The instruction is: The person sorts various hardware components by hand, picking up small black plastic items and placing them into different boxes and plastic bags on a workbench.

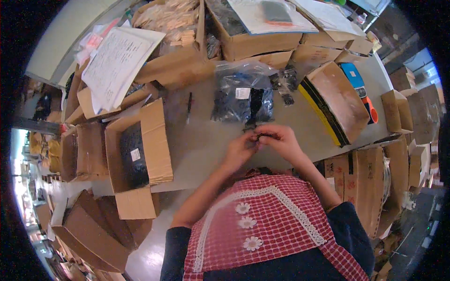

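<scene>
Cardboard box with ribbed flaps hanging open sits well left of the clear plastic bag, which is my anchor here: crinkly, see-through, dark stuff inside, white label on top. Just left of the bag there's a skinny black strip. Right at its near edge you get the left hand and, beside it, the right hand, fingers of both curled in and pinched on a small dark piece. That piece is just in front of the bag, too small and covered up to make out its shape. Nearer still is a red-and-white checked apron, lace trim, fabric daisies. Right of the bag: shiny little packets with black bits, a tilted shallow box with a black-and-yellow side, then a blue boxy thing and a rounded orange one.

Desk is smooth, kinda dull pale grey. Beyond the bag to the left, papers lie across boxes, next to an open carton stuffed with tan bundles. Straight behind the bag, another carton carries a flat folder. More brown cartons crowd in right of the bag and nearer.
</scene>
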Tool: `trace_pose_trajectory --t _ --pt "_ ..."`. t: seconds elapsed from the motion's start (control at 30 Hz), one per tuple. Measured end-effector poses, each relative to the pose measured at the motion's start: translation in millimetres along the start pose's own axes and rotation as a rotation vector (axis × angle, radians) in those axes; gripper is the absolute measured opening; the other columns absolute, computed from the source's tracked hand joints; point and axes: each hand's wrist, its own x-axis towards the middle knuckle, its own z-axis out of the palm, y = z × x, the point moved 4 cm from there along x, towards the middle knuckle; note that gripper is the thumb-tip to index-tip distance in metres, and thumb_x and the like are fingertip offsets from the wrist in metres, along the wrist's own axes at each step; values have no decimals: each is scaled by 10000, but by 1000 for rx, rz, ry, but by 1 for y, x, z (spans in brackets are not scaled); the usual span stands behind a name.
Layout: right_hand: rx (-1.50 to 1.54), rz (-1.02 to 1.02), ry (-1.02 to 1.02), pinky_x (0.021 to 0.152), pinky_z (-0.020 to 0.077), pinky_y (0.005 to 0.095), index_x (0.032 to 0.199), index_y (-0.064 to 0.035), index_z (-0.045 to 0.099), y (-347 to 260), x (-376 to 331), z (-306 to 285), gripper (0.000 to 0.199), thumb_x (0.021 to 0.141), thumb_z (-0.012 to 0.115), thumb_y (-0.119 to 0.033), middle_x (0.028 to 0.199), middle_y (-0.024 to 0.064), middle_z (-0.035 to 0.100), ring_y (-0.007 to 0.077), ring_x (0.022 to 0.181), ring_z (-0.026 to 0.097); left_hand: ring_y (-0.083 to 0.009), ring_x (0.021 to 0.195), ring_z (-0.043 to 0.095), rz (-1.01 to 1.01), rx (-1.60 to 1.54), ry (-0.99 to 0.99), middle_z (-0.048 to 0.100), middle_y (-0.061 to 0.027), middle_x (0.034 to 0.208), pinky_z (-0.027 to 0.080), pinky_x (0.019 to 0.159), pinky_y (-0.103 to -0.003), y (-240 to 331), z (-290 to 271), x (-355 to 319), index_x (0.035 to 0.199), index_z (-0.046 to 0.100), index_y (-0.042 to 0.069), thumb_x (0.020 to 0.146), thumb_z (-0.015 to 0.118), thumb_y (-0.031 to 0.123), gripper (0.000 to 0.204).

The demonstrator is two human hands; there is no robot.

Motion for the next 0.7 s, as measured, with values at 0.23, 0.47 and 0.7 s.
trace_pose_trajectory --t 0.23,0.47,0.7 --pt "-606 -322 -1 786 524 378 1122 -80 618 -23 -10 21 326 798 590 -48 1048 161 645 332 927 638 -222 982 620 -24 101 20 659 -113 1038 473 847 -345 -14 4 0 1116 601 61 766 709 172 383" --pt "-614 -314 -31 878 487 317 1201 -42 580 -31 -14 29 420 810 494 85 1183 182 603 282 1052 619 -193 907 620 19 -138 28 666 -108 990 479 805 -331 -22 12 1 1028 615 41 764 696 112 285" --pt "-224 -183 299 871 492 323 1238 -56 544 -1 -6 -36 462 790 566 57 1139 162 623 250 1054 622 -120 850 587 62 -89 36 660 -30 910 463 736 -284 -14 5 5 899 610 72 789 695 144 156"
